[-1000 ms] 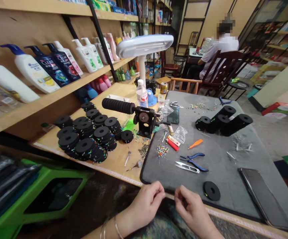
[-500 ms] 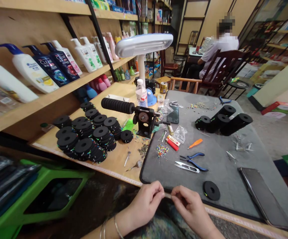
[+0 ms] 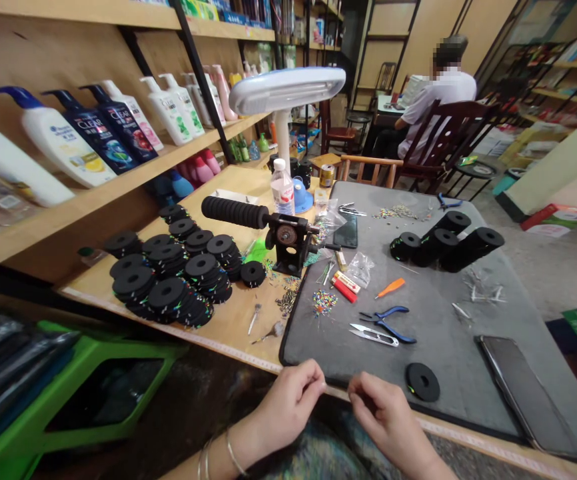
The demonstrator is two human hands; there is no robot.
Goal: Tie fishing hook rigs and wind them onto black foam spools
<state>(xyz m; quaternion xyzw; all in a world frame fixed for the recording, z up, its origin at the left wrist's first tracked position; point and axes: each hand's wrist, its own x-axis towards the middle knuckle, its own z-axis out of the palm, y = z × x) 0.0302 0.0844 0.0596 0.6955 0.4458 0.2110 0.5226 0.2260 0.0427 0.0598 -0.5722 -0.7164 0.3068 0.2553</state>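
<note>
At the table's front edge, my left hand [image 3: 293, 403] is closed in a pinch, thumb against forefinger. A short way to its right, my right hand [image 3: 383, 410] is pinched too, its fingertips facing the left ones. Whatever they hold is too fine to make out across the gap. Just beyond my right hand, a black foam ring [image 3: 422, 382] with small coloured bits lies flat on the grey mat [image 3: 458, 353]. Thread snips [image 3: 376, 335] and blue-handled pliers [image 3: 393, 325] lie farther up the mat.
Stacks of black foam rings [image 3: 166, 293] stand left of a winding device [image 3: 287, 243] holding a ribbed black roll. Small coloured beads [image 3: 324, 302], a red lighter [image 3: 344, 291] and an orange tool [image 3: 391, 287] lie ahead. A phone [image 3: 528, 393] rests at right. A person [image 3: 441, 100] sits beyond.
My hands have moved slightly apart, the right one shifting a little to the right. The thin pale thing seen between the fingertips before is no longer distinct.
</note>
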